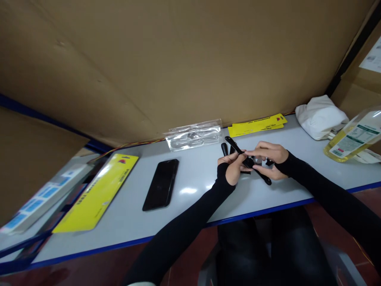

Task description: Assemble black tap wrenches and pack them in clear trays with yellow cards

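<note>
A long black tool (234, 144) lies slantwise between my hands, one arm pointing up-left and the other down-right. My left hand (232, 169) is closed around its middle from the left. My right hand (272, 157) reaches in from the right, thumb and fingers pinching near the tool's middle. A small clear or silvery piece (258, 160) shows between those fingers; its kind is unclear. Beside the left fingers, a short black handle-like part (224, 149) rests by the table. Fingers hide the middle of the tool.
Left on the table (133, 222) are a black phone (160, 184) and a yellow card (98, 190). Behind my hands lie a clear plastic blister tray (193, 136) and yellow cards (256, 126). A white cloth bundle (320, 117) and a bottle of yellow liquid (354, 139) are at right.
</note>
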Motion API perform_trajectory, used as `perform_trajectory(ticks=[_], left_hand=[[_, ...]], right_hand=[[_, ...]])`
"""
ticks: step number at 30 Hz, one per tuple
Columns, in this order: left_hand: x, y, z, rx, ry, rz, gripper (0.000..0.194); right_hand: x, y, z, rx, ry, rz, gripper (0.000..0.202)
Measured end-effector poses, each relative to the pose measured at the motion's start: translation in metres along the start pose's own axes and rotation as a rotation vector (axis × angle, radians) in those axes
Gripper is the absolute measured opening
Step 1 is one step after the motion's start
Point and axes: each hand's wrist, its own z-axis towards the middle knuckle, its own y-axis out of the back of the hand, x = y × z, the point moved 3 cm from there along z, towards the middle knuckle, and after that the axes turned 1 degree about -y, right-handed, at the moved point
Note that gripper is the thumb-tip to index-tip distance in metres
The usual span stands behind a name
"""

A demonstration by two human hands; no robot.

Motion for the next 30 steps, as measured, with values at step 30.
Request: perform_trajectory(ticks=[30], left_hand=[[-0.0031,-0.0008,-0.002,-0.037,0.069,-0.01,0.021]], right_hand=[[-0.0012,-0.0023,0.0004,-0.032,-0.009,-0.074,0.023]])
